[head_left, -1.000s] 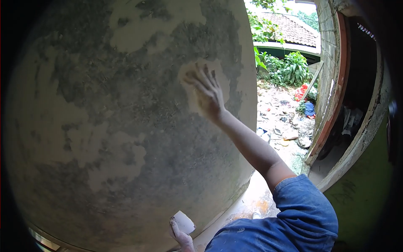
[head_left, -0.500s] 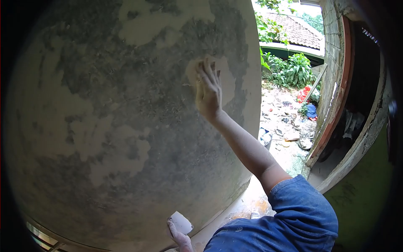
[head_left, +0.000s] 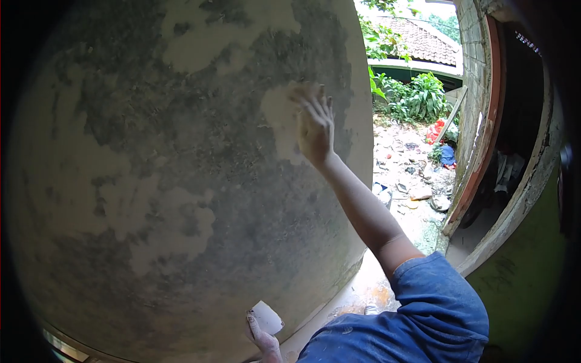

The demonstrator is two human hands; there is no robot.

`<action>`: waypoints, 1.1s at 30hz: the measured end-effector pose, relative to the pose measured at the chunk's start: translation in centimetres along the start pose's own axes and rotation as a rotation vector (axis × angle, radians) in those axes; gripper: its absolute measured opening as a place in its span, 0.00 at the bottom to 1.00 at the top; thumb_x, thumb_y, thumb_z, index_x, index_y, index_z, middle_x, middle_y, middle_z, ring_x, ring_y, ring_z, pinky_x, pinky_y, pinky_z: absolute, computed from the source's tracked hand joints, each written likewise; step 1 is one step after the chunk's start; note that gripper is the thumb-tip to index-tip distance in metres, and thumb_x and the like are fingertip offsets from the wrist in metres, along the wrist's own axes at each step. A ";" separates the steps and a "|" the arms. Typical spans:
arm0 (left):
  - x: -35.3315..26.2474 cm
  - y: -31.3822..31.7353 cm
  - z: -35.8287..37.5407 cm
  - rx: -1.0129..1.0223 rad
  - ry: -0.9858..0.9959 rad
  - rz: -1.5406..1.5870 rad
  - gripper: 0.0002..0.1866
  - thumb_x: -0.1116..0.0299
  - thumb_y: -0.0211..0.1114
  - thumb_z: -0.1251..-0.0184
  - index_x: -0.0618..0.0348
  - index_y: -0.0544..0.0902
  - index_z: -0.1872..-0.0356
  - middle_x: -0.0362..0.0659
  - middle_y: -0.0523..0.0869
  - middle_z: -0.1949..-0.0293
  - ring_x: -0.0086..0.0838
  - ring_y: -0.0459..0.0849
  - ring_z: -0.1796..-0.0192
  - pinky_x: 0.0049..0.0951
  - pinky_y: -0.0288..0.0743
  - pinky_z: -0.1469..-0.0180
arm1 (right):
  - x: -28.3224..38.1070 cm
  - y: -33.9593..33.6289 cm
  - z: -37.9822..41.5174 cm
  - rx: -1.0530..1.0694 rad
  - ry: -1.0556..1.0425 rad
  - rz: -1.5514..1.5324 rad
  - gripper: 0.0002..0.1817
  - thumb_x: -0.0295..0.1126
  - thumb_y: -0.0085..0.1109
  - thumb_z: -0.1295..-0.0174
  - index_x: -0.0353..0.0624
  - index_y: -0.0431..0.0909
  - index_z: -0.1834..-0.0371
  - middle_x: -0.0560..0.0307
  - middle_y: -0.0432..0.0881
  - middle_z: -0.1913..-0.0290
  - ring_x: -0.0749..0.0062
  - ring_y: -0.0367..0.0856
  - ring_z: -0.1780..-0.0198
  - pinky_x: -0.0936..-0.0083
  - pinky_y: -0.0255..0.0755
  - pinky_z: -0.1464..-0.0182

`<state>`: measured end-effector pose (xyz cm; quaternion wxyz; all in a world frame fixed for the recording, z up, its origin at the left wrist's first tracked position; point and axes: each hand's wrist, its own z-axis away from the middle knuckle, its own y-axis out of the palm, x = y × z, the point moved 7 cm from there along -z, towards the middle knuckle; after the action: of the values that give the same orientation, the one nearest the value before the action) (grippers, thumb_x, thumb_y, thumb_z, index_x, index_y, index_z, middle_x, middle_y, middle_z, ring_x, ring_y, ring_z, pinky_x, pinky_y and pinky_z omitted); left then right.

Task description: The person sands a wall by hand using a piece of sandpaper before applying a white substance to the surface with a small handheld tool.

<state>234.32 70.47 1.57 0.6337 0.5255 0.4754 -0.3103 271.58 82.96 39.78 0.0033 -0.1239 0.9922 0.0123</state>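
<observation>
My right hand [head_left: 316, 126] is raised against the patchy grey wall [head_left: 230, 139]. Its fingers are stretched out and apart over a pale patch, with the fingertips slightly blurred. Nothing shows in it, though the palm side is hidden. Low in the view, my left hand [head_left: 264, 340] grips a white flat, roughly square piece [head_left: 267, 317] with one ragged edge, thumb across its side. Pale dust coats both hands. I cannot make out what the white piece is made of.
Right of the wall's edge lies ground strewn with rubbish [head_left: 411, 175], with green plants [head_left: 423, 97] behind it. A doorway with a worn reddish frame [head_left: 493, 121] stands at the right. A plank [head_left: 451, 115] leans beside it. A bucket-like container [head_left: 382, 193] sits near the wall's edge.
My right hand has slid to the right across the pale patch, fingers still extended. My left hand, still holding the white piece, appears slightly further right as the view shifts.
</observation>
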 end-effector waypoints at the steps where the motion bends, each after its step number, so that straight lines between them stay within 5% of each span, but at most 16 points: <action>1: -0.1 0.3 0.2 -0.001 -0.003 0.004 0.23 0.50 0.52 0.25 0.61 0.79 0.48 0.46 0.86 0.57 0.34 0.86 0.60 0.36 0.83 0.62 | -0.9 0.5 0.4 -0.079 0.145 -0.099 0.20 0.26 0.57 0.34 0.45 0.77 0.37 0.49 0.69 0.29 0.49 0.56 0.23 0.49 0.46 0.22; 4: -0.1 1.6 0.5 0.038 -0.034 0.049 0.22 0.50 0.53 0.25 0.60 0.79 0.49 0.46 0.85 0.57 0.34 0.86 0.60 0.34 0.83 0.62 | 0.4 0.4 1.1 -0.156 0.275 -0.194 0.22 0.29 0.59 0.33 0.51 0.75 0.35 0.52 0.67 0.27 0.52 0.56 0.23 0.54 0.48 0.22; 8: 0.1 2.2 0.5 0.045 0.010 -0.042 0.21 0.52 0.53 0.25 0.60 0.79 0.50 0.45 0.85 0.58 0.33 0.86 0.61 0.34 0.82 0.63 | 1.1 -0.2 0.4 0.073 -0.063 -0.022 0.20 0.28 0.60 0.36 0.50 0.78 0.39 0.53 0.68 0.27 0.52 0.61 0.24 0.48 0.46 0.22; 14: -0.7 3.3 0.3 0.064 -0.023 0.018 0.20 0.53 0.54 0.25 0.60 0.79 0.50 0.44 0.85 0.58 0.32 0.86 0.61 0.34 0.82 0.62 | 1.8 1.1 -0.3 -0.145 0.235 -0.187 0.19 0.30 0.59 0.35 0.54 0.78 0.40 0.56 0.64 0.25 0.53 0.52 0.21 0.49 0.42 0.21; 16: -0.4 2.8 0.2 0.049 -0.002 0.013 0.20 0.53 0.53 0.25 0.60 0.79 0.50 0.44 0.85 0.58 0.32 0.86 0.61 0.35 0.82 0.62 | 6.9 1.3 1.2 0.053 -0.130 -0.284 0.15 0.28 0.54 0.32 0.46 0.81 0.44 0.49 0.67 0.27 0.50 0.52 0.21 0.51 0.42 0.22; 18: -0.5 2.1 0.0 0.014 0.043 -0.027 0.22 0.51 0.52 0.25 0.61 0.79 0.49 0.45 0.85 0.58 0.34 0.86 0.60 0.35 0.82 0.63 | 3.6 3.4 2.0 0.008 -0.246 -0.225 0.14 0.31 0.56 0.32 0.48 0.81 0.45 0.50 0.65 0.25 0.50 0.50 0.21 0.48 0.43 0.22; 20: 0.6 0.4 -0.4 0.013 0.016 -0.011 0.23 0.50 0.52 0.25 0.61 0.79 0.48 0.45 0.86 0.58 0.34 0.86 0.60 0.36 0.82 0.63 | -4.9 5.6 1.8 0.011 0.302 -0.874 0.13 0.36 0.59 0.33 0.56 0.81 0.46 0.59 0.57 0.22 0.57 0.48 0.20 0.49 0.48 0.22; 21: 1.2 -0.2 -0.5 0.019 -0.020 0.002 0.24 0.48 0.52 0.26 0.60 0.79 0.48 0.46 0.86 0.58 0.35 0.86 0.60 0.36 0.82 0.64 | -4.5 5.4 1.2 0.018 0.303 -0.880 0.13 0.36 0.59 0.33 0.56 0.81 0.46 0.59 0.57 0.22 0.57 0.48 0.20 0.49 0.48 0.22; 23: 1.6 -0.9 -0.5 -0.023 -0.030 0.030 0.21 0.51 0.54 0.25 0.60 0.79 0.52 0.44 0.85 0.60 0.32 0.85 0.63 0.35 0.82 0.65 | -3.5 1.8 -0.5 -0.141 0.299 -0.014 0.13 0.35 0.60 0.35 0.55 0.82 0.48 0.60 0.59 0.22 0.56 0.51 0.21 0.48 0.50 0.24; 24: 1.7 -1.2 -0.6 -0.057 -0.033 0.061 0.17 0.54 0.55 0.25 0.60 0.79 0.56 0.43 0.83 0.63 0.30 0.84 0.65 0.33 0.81 0.66 | -2.2 0.9 -0.3 -0.140 0.300 -0.013 0.13 0.35 0.60 0.35 0.55 0.82 0.48 0.60 0.59 0.22 0.56 0.51 0.21 0.48 0.50 0.24; 26: 0.3 -0.1 -0.2 -0.040 -0.042 0.066 0.17 0.54 0.55 0.25 0.60 0.79 0.56 0.43 0.83 0.62 0.31 0.85 0.65 0.33 0.81 0.67 | 4.1 0.0 1.7 0.055 -0.116 -0.235 0.14 0.32 0.58 0.34 0.51 0.83 0.46 0.50 0.66 0.26 0.49 0.53 0.21 0.44 0.39 0.23; 27: -0.2 0.3 0.0 -0.023 -0.050 0.072 0.17 0.54 0.56 0.25 0.60 0.79 0.56 0.43 0.84 0.62 0.31 0.85 0.65 0.33 0.81 0.67 | 4.6 0.4 3.4 0.081 -0.181 -0.242 0.15 0.30 0.57 0.34 0.50 0.82 0.45 0.48 0.71 0.30 0.47 0.55 0.23 0.46 0.42 0.23; 33: 1.4 -0.8 -1.5 -0.021 -0.009 -0.005 0.25 0.47 0.51 0.26 0.60 0.79 0.47 0.46 0.86 0.59 0.35 0.86 0.63 0.37 0.82 0.66 | -5.4 1.1 1.1 -0.102 0.160 -0.184 0.18 0.27 0.52 0.31 0.45 0.79 0.39 0.50 0.69 0.28 0.47 0.54 0.22 0.49 0.44 0.23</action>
<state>233.72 71.84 0.03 0.6406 0.5160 0.4770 -0.3095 276.58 85.34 38.74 -0.0812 -0.2148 0.9719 0.0526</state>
